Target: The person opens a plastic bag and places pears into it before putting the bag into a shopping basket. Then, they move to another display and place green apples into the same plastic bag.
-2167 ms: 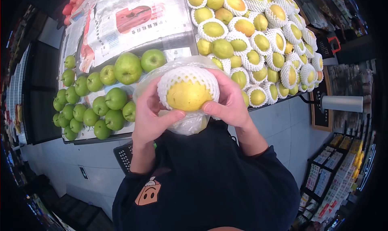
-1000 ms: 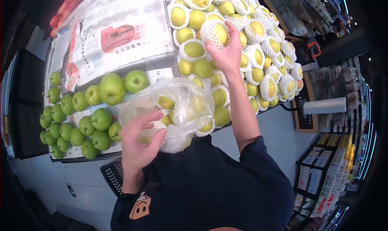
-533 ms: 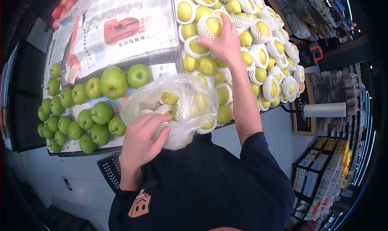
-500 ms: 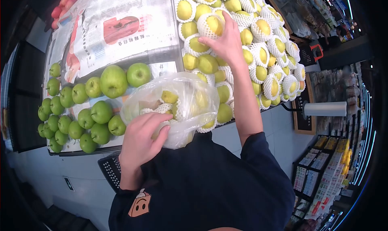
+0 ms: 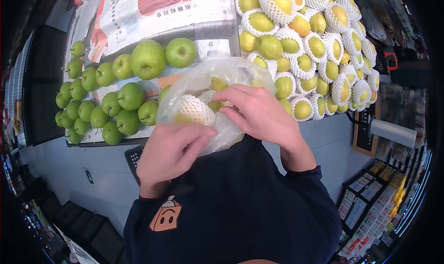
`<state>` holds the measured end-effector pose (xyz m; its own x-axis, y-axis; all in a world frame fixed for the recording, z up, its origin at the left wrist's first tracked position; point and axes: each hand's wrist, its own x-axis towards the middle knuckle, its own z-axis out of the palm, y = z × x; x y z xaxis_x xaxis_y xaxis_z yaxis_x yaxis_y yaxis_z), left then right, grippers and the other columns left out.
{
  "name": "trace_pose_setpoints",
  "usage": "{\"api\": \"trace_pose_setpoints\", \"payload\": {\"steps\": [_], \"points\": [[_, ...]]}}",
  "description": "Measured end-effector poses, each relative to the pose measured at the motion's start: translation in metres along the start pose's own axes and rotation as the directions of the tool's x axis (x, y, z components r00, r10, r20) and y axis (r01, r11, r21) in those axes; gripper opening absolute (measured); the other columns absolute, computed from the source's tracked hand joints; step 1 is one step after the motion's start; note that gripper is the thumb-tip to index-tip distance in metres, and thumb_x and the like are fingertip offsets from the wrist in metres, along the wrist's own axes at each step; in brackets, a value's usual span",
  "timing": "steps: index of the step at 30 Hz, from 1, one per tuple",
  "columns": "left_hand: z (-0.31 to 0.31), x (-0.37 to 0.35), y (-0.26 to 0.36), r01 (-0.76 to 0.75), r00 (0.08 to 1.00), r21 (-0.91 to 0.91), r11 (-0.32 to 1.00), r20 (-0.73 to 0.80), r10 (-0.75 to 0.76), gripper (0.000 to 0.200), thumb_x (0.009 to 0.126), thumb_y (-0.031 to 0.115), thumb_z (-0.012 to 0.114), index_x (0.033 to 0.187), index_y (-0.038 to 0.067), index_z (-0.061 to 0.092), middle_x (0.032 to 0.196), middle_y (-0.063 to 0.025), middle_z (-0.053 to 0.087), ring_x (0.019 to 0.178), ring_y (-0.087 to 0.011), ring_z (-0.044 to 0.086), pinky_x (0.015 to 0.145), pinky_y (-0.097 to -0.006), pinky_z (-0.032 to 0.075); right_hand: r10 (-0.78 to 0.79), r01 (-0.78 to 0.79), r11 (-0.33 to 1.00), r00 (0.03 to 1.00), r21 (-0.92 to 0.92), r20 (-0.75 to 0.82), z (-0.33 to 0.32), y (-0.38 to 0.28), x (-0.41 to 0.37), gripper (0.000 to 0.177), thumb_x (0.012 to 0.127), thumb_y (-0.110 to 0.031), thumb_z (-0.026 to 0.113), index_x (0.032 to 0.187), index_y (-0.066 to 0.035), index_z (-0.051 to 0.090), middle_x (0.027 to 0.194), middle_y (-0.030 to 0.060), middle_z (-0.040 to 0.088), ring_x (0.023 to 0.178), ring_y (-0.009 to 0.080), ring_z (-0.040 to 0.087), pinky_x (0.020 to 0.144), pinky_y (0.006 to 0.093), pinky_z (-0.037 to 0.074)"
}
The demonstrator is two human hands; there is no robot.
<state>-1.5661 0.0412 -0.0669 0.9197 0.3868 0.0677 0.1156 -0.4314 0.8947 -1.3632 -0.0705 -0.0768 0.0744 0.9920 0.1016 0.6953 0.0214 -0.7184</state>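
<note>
A translucent plastic bag (image 5: 178,94) lies bunched at the front edge of the fruit stand, its mouth facing up. Inside it are yellow-green pears; one in a white foam net (image 5: 196,110) shows clearly, and a bare-topped pear (image 5: 218,83) sits behind it. At the bag's near left side, my left hand (image 5: 173,153) is closed on the plastic. My right hand (image 5: 259,113) curls over the near right rim, fingers and thumb bent around the plastic; its exact grip is partly hidden. No loose fruit shows in either hand.
Green apples (image 5: 148,59) stand in rows on the left. On the right rises a pile of netted pears (image 5: 317,46). Newspaper (image 5: 125,14) covers the back of the stand. A roll of bags (image 5: 393,132) sticks out at the right, near a black shelf (image 5: 365,190).
My right hand has come back from the pear pile to the bag beside my left hand. The netted pear it was touching still lies on the pile. The view has shifted.
</note>
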Motion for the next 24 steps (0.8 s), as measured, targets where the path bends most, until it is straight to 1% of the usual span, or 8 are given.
{"api": "trace_pose_setpoints", "payload": {"steps": [2, 8, 11, 14, 17, 19, 21, 24], "points": [[-0.004, -0.005, -0.001, 0.030, 0.999, 0.007, 1.000, 0.021, -0.030, 0.016, 0.083, 0.003, 0.067, 0.097, 0.006, 0.072, 0.075, -0.0120, 0.066, 0.061, -0.0282, 0.063, 0.057, -0.0351, 0.050, 0.077, -0.073, 0.996, 0.994, -0.055, 0.072, 0.004, -0.002, 0.002, 0.033, 0.085, -0.015, 0.071, 0.115, -0.004, 0.062, 0.096, 0.0139, 0.067, 0.083, 0.0345, 0.065, 0.072, 0.0410, 0.052], [-0.007, -0.013, -0.001, 0.040, 0.999, -0.008, 0.999, -0.008, -0.040, 0.019, 0.082, 0.000, 0.066, 0.098, 0.006, 0.072, 0.073, -0.0114, 0.066, 0.058, -0.0261, 0.062, 0.056, -0.0338, 0.049, 0.019, -0.002, 0.985, 0.995, -0.170, 0.100, 0.036, -0.014, 0.022, 0.066, 0.074, -0.029, 0.080, 0.128, -0.003, 0.051, 0.102, 0.0186, 0.065, 0.096, 0.0384, 0.062, 0.083, 0.0449, 0.049], [-0.006, -0.014, -0.001, 0.028, 0.998, -0.027, 0.999, -0.049, -0.030, 0.020, 0.081, -0.001, 0.065, 0.098, 0.005, 0.072, 0.072, -0.0111, 0.066, 0.057, -0.0253, 0.062, 0.056, -0.0331, 0.048, 0.056, -0.023, 0.987, 0.977, -0.160, 0.208, 0.049, -0.012, 0.029, 0.078, 0.069, -0.031, 0.083, 0.132, -0.003, 0.046, 0.101, 0.0200, 0.065, 0.096, 0.0399, 0.062, 0.084, 0.0457, 0.049], [-0.002, -0.013, -0.004, 0.007, 0.996, -0.032, 0.999, -0.089, -0.010, 0.020, 0.082, -0.002, 0.064, 0.098, 0.004, 0.072, 0.072, -0.0111, 0.065, 0.057, -0.0245, 0.061, 0.056, -0.0321, 0.048, 0.137, -0.099, 0.985, 0.947, -0.140, 0.291, 0.047, -0.015, 0.036, 0.084, 0.065, -0.031, 0.085, 0.134, -0.003, 0.044, 0.100, 0.0202, 0.065, 0.095, 0.0401, 0.062, 0.082, 0.0466, 0.048], [-0.002, -0.013, -0.006, -0.006, 0.986, -0.049, 0.999, -0.169, -0.003, 0.021, 0.083, -0.004, 0.062, 0.100, 0.003, 0.071, 0.074, -0.0112, 0.066, 0.058, -0.0217, 0.062, 0.056, -0.0303, 0.047, 0.150, -0.130, 0.986, 0.967, -0.106, 0.204, 0.040, -0.019, 0.032, 0.082, 0.066, -0.028, 0.085, 0.134, -0.003, 0.046, 0.103, 0.0209, 0.066, 0.098, 0.0403, 0.063, 0.085, 0.0478, 0.049], [0.001, -0.013, -0.008, -0.019, 0.962, -0.082, 0.996, -0.274, -0.004, 0.022, 0.084, -0.005, 0.061, 0.103, 0.002, 0.070, 0.077, -0.0107, 0.066, 0.059, -0.0188, 0.062, 0.056, -0.0290, 0.047, 0.282, -0.263, 0.959, 0.922, -0.106, 0.265, 0.023, -0.027, 0.034, 0.081, 0.068, -0.027, 0.084, 0.136, -0.002, 0.045, 0.105, 0.0209, 0.067, 0.104, 0.0374, 0.064, 0.091, 0.0448, 0.048], [0.007, -0.011, -0.011, -0.051, 0.911, -0.123, 0.991, -0.412, -0.005, 0.025, 0.085, -0.007, 0.059, 0.107, 0.001, 0.069, 0.080, -0.0098, 0.066, 0.060, -0.0155, 0.060, 0.055, -0.0280, 0.046, 0.319, -0.324, 0.946, 0.922, -0.014, 0.218, 0.012, -0.026, 0.029, 0.081, 0.070, -0.026, 0.083, 0.137, -0.001, 0.046, 0.110, 0.0201, 0.066, 0.111, 0.0335, 0.062, 0.097, 0.0414, 0.046], [0.000, -0.006, -0.013, -0.048, 0.941, -0.034, 0.998, -0.338, 0.034, 0.032, 0.086, -0.009, 0.057, 0.116, 0.001, 0.065, 0.089, -0.0097, 0.065, 0.061, -0.0127, 0.057, 0.056, -0.0265, 0.045, 0.240, -0.216, 0.920, 0.970, 0.327, -0.034, 0.009, -0.012, 0.013, 0.079, 0.071, -0.025, 0.084, 0.137, 0.000, 0.048, 0.122, 0.0172, 0.063, 0.121, 0.0270, 0.058, 0.105, 0.0369, 0.042]]}}
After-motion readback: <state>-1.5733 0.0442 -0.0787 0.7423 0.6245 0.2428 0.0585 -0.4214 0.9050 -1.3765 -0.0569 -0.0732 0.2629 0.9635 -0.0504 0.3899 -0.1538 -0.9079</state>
